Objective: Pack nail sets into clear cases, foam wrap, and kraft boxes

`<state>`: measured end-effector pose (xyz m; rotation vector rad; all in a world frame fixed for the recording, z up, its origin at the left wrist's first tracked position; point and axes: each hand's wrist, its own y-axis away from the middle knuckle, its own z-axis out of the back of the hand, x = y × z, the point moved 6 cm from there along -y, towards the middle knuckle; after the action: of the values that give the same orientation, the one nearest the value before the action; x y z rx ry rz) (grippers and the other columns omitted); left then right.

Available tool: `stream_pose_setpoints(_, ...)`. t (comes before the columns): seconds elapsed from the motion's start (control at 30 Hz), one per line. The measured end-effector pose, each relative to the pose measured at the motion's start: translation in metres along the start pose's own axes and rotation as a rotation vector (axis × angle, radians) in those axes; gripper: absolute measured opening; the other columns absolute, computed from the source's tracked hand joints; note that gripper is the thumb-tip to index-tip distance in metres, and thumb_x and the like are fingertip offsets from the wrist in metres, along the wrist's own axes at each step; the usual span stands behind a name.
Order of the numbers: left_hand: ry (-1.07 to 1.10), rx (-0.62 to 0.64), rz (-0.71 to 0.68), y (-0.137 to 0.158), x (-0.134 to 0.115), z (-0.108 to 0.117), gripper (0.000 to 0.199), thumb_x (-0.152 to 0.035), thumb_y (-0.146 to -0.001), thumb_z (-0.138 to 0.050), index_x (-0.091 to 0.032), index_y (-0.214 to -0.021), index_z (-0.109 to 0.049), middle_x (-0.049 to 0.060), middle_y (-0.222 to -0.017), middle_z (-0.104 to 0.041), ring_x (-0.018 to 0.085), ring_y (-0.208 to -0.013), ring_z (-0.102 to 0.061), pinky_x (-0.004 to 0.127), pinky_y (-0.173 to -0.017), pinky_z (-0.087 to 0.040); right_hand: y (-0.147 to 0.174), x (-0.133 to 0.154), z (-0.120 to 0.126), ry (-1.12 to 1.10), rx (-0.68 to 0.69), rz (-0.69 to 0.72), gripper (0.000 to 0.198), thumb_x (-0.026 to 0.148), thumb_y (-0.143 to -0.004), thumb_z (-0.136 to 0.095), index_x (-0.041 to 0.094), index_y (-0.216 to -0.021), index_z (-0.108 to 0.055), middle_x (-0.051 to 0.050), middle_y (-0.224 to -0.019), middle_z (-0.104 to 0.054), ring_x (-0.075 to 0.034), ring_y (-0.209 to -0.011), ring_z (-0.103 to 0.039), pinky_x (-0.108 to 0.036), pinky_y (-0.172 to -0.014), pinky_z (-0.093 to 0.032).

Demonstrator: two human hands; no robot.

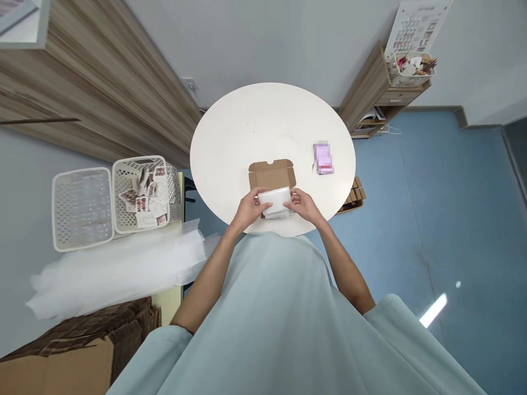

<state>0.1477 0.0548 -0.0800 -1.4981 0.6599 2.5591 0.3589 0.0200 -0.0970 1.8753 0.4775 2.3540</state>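
Between my two hands is a white packet [274, 202] that looks wrapped in thin foam or plastic sheet. My left hand [250, 209] grips its left end, thumb on the near face. At the right end, my right hand [303, 205] pinches it with thumb and fingers. Just behind the packet lies an open brown cardboard box [272, 177], its lid flap folded back toward the far side. The packet and my hands cover the near part of the box. What is inside the wrapping cannot be seen.
The round white table [234, 120] carries a pixelated pink item [323, 158] on its right. Left stand white baskets [117, 219], one with printed cards, beside a stack of white foam sheets [123, 274]. Flat cardboard [78, 362] sits lower left. A wooden cabinet [366, 82] stands back right.
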Motion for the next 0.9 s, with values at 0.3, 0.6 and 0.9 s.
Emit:
stream_pose_setpoints(0.3,-0.122,-0.227,0.229,-0.010,0.049,-0.038,0.023,-0.024,-0.088,-0.075,-0.021,-0.105,-0.059,0.007,-0.122,-0.063,0.017,-0.091,-0.070,0.034,-0.090,-0.057,-0.011,-0.035,-0.012,0.392,-0.120,-0.078,0.043,0.026,-0.090,-0.063,0.028,-0.131,-0.050,0.002,-0.093,-0.070,-0.021,-0.076,-0.065,-0.032,-0.074,-0.050)
stream_pose_setpoints(0.6,-0.228,-0.182,0.072,-0.016,0.055,-0.055,0.016,-0.011,-0.087,-0.061,-0.022,-0.097,-0.066,0.006,-0.113,-0.065,0.022,-0.093,-0.067,0.037,-0.091,-0.055,-0.022,-0.039,-0.029,0.851,-0.005,-0.077,0.026,0.014,-0.102,-0.053,0.019,-0.126,-0.062,-0.012,-0.123,-0.073,-0.026,-0.101,-0.069,-0.033,-0.084,-0.048)
stream_pose_setpoints(0.9,-0.417,-0.074,0.047,-0.018,0.061,-0.074,0.027,-0.010,-0.091,-0.060,-0.020,-0.114,-0.067,0.012,-0.125,-0.059,0.028,-0.098,-0.069,0.042,-0.092,-0.055,-0.030,-0.040,-0.045,1.139,0.129,-0.066,0.029,0.007,-0.105,-0.045,0.013,-0.123,-0.066,-0.017,-0.122,-0.069,-0.026,-0.103,-0.066,-0.036,-0.098,-0.045)
